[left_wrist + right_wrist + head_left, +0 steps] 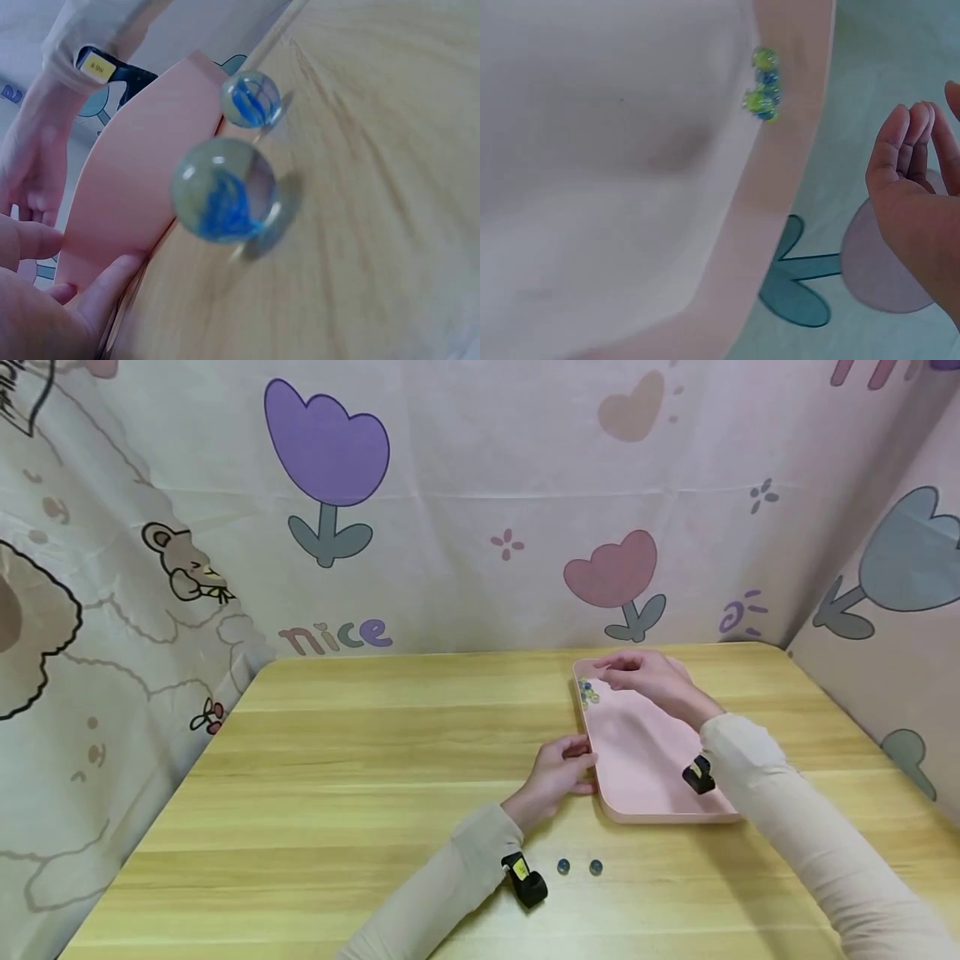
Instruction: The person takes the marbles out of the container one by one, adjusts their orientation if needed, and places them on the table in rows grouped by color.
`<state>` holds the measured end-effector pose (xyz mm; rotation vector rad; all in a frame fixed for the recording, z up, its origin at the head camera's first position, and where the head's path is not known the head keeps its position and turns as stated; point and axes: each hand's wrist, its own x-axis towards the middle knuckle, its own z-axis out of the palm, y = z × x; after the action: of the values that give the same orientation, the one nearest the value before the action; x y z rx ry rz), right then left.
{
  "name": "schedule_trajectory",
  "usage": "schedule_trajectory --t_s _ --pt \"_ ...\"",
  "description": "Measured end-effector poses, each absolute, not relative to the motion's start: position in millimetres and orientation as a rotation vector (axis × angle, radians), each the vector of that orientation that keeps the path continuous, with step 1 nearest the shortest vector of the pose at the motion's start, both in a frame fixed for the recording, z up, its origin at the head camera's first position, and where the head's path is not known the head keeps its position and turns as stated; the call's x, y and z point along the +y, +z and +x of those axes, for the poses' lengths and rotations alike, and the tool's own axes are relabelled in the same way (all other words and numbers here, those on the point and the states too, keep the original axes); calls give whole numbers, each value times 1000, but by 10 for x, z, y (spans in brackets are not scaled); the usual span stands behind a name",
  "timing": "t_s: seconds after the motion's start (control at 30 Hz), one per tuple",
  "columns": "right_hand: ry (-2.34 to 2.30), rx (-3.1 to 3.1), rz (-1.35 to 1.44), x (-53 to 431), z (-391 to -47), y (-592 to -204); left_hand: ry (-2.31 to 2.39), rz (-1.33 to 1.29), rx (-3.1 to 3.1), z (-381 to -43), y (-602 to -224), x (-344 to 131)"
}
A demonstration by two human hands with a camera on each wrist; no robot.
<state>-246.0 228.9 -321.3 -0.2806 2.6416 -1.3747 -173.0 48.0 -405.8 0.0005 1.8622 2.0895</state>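
A shallow pink tray [645, 817] lies on the right of the table, with several yellow-green and blue marbles [588, 693] grouped along its far left wall. At the tray's left side, my left hand [558, 770] grips the edge, fingertips at the rim and low on the outer wall. My right hand [651, 677] is over the far end of the tray, close to the marbles. In the right wrist view, its fingers are loosely bent, the thumb stands apart and nothing shows between them. Two clear marbles with blue swirls, a nearer one [223, 191] and a farther one [251, 100], rest on the wood.
The light wooden table [360, 793] meets a printed cloth backdrop [465, 460] at its back, with more cloth on both sides. A black strap device [525, 881] on the left wrist is beside the two loose marbles. My right forearm [817, 852] crosses the tray's near right corner.
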Motion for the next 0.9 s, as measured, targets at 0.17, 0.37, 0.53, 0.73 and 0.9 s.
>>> schedule_trajectory --t_s 0.17,0.37,0.53,0.73,0.9 --pt "-1501 2542 -283 2317 -2552 -3332 2092 2 1871 -1732 -4073 474" --pt "-1511 2495 -328 2356 -2671 -3455 2089 28 1858 -1734 -4091 480" --pt "-1485 2485 -351 2320 -2771 -3523 2092 28 1858 -1736 -4098 470" --pt "-1458 2499 -246 2268 -2823 -3561 2105 40 1839 -1729 -4090 467" --pt "-1461 2474 -271 2267 -2816 -3623 2104 58 1839 -1722 -4105 452"
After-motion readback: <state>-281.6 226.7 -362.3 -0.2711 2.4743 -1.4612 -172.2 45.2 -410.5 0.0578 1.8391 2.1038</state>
